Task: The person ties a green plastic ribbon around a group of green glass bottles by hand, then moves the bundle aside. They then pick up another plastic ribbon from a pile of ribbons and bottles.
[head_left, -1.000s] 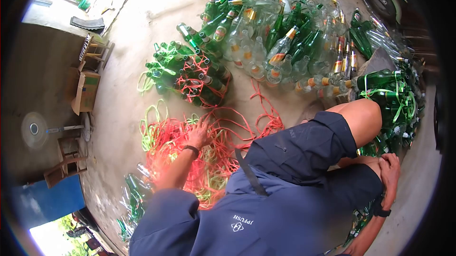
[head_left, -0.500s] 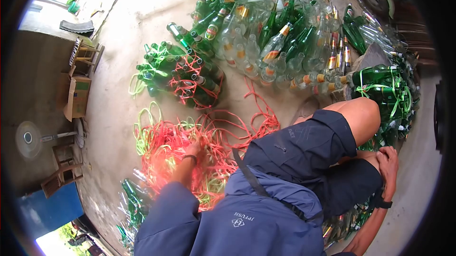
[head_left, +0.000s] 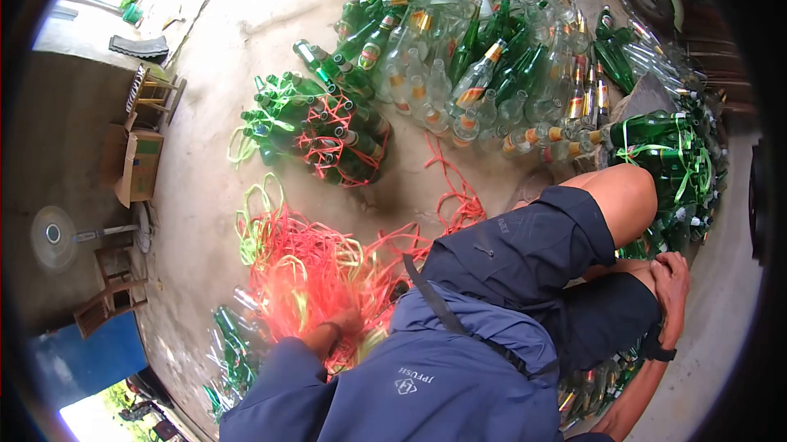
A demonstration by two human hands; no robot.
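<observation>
My left hand [head_left: 348,324] is in the near side of a tangled heap of red and yellow-green plastic twine [head_left: 287,233]. Its fingers are smeared, but the strands around it move along with it, and it appears closed on some of them. My right hand [head_left: 670,274], with a dark band on the wrist, rests over my bent knee with its fingers curved loosely and nothing in them. Beyond the twine stands a bundle of green bottles [head_left: 340,135] bound with red and light-green twine.
A big pile of clear and green glass bottles [head_left: 459,57] fills the far side. Another tied green bundle [head_left: 664,151] lies right of my knee. Loose bottles [head_left: 234,344] lie at left. A fan [head_left: 54,234], a cardboard box [head_left: 141,165] and wooden chairs [head_left: 115,290] stand along the left.
My left hand has moved down toward my body, dragging part of the twine heap with it; strands near it are blurred. My right hand stays on the knee.
</observation>
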